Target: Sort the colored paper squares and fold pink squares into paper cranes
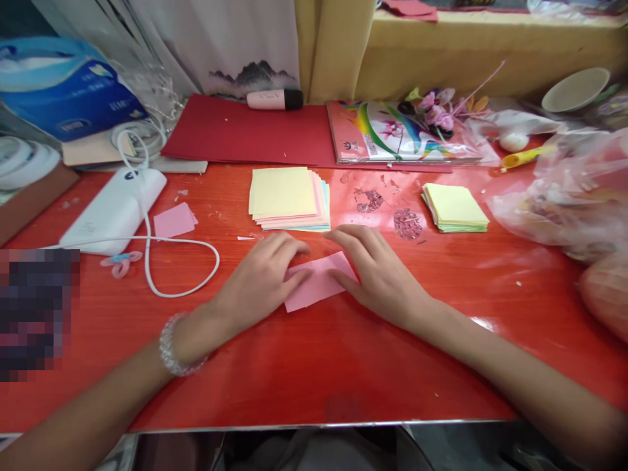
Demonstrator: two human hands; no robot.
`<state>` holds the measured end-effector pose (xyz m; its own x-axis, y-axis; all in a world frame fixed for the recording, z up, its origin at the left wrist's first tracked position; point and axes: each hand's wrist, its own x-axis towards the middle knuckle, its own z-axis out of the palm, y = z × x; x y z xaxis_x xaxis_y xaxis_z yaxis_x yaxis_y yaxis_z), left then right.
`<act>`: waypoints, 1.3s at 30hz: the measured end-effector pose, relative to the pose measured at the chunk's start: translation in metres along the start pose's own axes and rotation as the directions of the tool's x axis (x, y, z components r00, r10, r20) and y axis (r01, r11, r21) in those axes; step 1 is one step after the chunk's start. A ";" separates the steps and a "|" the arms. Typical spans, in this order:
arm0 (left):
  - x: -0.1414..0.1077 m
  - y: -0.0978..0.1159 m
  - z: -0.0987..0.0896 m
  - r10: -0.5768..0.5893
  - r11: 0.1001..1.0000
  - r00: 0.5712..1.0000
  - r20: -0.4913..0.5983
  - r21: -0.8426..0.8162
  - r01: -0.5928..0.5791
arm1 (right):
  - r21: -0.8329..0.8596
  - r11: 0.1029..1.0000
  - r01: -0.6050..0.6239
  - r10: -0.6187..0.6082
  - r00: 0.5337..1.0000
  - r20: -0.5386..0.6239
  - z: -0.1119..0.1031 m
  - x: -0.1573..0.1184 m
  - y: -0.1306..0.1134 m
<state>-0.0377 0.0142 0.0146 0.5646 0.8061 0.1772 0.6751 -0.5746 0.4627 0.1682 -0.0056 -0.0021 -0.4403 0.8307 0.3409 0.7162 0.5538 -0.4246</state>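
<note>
A pink sheet of paper (321, 278), looking folded into a strip, lies slightly tilted on the red table. My left hand (262, 271) has its thumb on the left part of the paper, its fingers curled over the far edge. At the right part, my right hand (375, 278) holds the paper likewise, thumb in front and fingers beyond. Just past my hands sits a larger stack of coloured paper squares (282, 193), yellow on top. A smaller yellow-topped stack (454, 204) is off to the right. Several small pink papers (174, 220) rest at left.
A white power bank (112, 209) with a looping white cable (216, 261) occupies the left side. Behind are red card sheets (220, 134), a pink highlighter (267, 99) and a colourful paper pack (363, 134). Plastic bags (544, 196) crowd the right.
</note>
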 end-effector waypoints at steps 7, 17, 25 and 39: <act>-0.011 -0.023 -0.010 0.541 0.799 0.837 0.079 0.262 -0.541 | -0.066 0.945 0.321 -0.296 0.922 0.249 -0.002 -0.002 0.014; -0.010 -0.037 -0.002 0.617 0.724 0.778 0.116 0.303 -0.620 | -0.151 0.918 0.368 -0.319 0.908 0.270 -0.008 -0.001 0.014; -0.011 -0.035 -0.003 0.620 0.751 0.778 0.101 0.213 -0.625 | -0.161 0.915 0.371 -0.316 0.904 0.289 -0.003 -0.005 0.018; -0.017 -0.025 0.003 0.584 0.780 0.811 0.032 0.255 -0.572 | -0.160 0.909 0.385 -0.345 0.910 0.232 -0.001 -0.006 0.018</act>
<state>-0.0624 0.0142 -0.0027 0.8674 0.3137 0.3863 0.3248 -0.9450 0.0380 0.1839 -0.0010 -0.0109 -0.7729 0.5779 0.2619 0.5681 0.8142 -0.1199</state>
